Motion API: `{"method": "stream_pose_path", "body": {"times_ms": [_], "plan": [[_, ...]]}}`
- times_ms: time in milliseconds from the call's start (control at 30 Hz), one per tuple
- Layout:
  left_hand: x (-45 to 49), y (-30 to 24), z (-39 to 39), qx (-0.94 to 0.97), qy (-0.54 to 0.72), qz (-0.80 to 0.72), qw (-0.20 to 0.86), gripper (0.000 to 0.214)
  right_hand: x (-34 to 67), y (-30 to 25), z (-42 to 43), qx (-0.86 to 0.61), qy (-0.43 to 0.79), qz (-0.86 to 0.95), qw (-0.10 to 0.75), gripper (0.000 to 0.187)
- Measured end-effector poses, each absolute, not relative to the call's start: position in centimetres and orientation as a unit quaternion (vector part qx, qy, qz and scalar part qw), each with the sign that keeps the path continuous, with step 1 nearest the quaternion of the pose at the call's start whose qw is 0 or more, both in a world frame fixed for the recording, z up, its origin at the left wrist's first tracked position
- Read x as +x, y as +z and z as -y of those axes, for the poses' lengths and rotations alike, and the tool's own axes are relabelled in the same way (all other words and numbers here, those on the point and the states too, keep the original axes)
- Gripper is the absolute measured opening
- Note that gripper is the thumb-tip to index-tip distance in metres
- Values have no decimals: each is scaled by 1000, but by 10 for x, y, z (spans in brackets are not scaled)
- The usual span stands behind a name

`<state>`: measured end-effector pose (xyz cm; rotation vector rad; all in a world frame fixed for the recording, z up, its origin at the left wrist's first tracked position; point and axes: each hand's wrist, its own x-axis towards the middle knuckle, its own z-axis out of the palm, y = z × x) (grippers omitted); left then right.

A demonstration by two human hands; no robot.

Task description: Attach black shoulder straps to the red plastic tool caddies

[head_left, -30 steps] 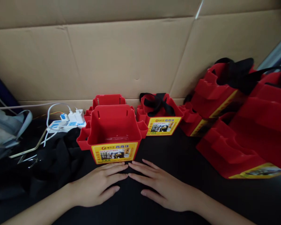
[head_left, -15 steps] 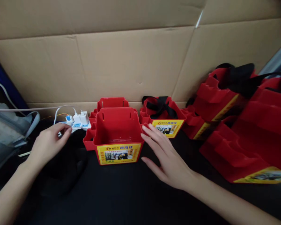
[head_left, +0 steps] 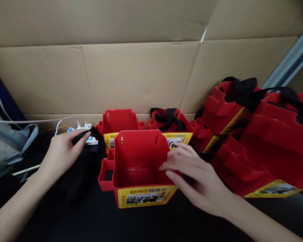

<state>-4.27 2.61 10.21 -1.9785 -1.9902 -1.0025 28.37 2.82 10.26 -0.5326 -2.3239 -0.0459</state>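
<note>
Left hand [head_left: 62,153] is closed on seemingly soft black strap [head_left: 78,137], centre left; right hand [head_left: 198,179] is half-curled, hold unclear, beside probably light, stiff red box [head_left: 141,154], best gripped by rim [head_left: 138,132].

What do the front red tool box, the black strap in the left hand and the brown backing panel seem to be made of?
Front red tool box: probably moulded plastic, slightly glossy, with thin, smooth walls.
Black strap in the left hand: possibly woven webbing, matt; it curves softly, but blur hides any weave.
Brown backing panel: apparently cardboard, matt, with straight fold creases.
</note>
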Motion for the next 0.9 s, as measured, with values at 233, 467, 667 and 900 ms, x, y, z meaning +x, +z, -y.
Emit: {"method": "stream_pose_path", "body": {"times_ms": [233,467,667,900], "plan": [[40,166,-51,-858,-319,400,48,28,227,145,-72,-271,-39,864,422,52],[42,165,-73,-843,-373,386,42,22,240,135,-121,-275,11,867,415,58],[6,154,-100,-777,-387,494,49,22,283,136,-145,-329,77,877,341,52],[-13,155,-104,-689,-358,628,54,30,311,157,-146,-366,250,817,369,36]]}}
